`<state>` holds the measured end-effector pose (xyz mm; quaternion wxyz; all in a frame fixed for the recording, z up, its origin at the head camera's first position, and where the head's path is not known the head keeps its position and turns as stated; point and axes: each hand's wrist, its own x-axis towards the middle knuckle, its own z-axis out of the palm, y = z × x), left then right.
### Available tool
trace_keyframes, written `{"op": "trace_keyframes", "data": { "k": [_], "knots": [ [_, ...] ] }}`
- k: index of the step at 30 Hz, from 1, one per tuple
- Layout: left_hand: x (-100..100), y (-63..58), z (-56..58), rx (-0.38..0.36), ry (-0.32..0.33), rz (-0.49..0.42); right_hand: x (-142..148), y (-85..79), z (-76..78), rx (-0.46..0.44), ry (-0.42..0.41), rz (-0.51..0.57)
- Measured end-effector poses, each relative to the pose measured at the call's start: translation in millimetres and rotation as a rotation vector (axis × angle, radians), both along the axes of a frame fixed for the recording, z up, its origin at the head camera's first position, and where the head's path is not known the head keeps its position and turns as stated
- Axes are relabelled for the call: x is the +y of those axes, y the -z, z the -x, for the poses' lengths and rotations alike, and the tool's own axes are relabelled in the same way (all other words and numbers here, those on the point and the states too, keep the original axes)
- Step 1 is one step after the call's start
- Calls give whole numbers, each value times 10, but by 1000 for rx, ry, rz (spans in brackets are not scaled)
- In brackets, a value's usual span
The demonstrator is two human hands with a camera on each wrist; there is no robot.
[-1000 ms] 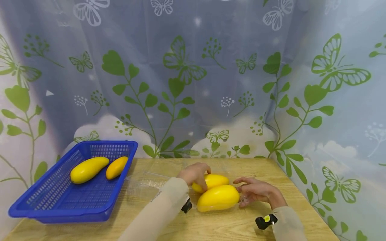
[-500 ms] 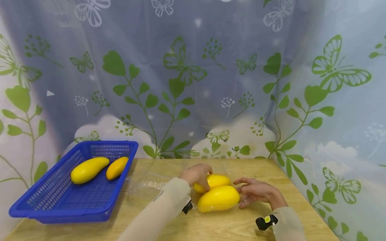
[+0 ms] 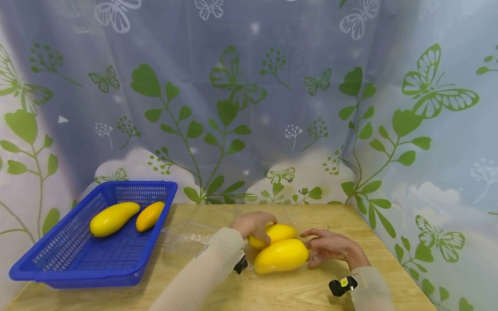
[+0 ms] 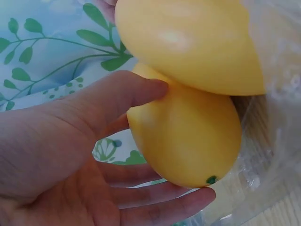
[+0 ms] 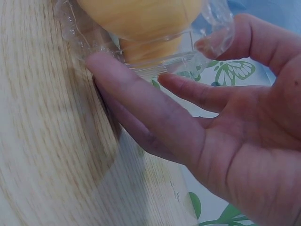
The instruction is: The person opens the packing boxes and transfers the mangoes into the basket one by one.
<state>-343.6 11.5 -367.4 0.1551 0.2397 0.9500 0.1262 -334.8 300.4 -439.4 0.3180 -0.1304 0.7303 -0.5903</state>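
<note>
Two yellow mangoes lie side by side in a clear plastic box on the table. My left hand grips the rear mango, thumb on top and fingers round its side and lower end. The front mango is close against it. At the box's right end, my right hand holds the clear plastic, its thumb and fingers at the two corners. Much of the box is hard to make out because it is transparent.
At the left stands a blue basket holding a larger yellow mango and a smaller orange-yellow mango. Between basket and left hand lies clear plastic, seemingly the box's lid. A patterned curtain hangs behind the wooden table.
Both hands stay nearly in place. The rear mango and my left hand have shifted very slightly to the right compared with a second ago.
</note>
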Motion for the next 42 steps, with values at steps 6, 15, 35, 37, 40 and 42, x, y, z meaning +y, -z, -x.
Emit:
{"op": "trace_keyframes", "data": {
  "k": [6, 15, 35, 37, 40, 42],
  "knots": [
    [-54, -61, 31, -22, 23, 2, -9, 0, -8, 4, -5, -1],
    [-128, -180, 33, -35, 33, -18, -15, -11, -22, 1, -23, 9],
    [-292, -192, 75, -40, 52, -54, -14, 1, -11, -12, 2, 1],
    [-298, -205, 75, -47, 45, -63, -16, -3, -12, -13, 0, 2],
    [-308, -234, 76, -53, 44, -67, -17, -12, -15, -11, -3, 0],
    [-313, -264, 79, -58, 44, -61, -17, -17, -11, -8, -2, -2]
  ]
}}
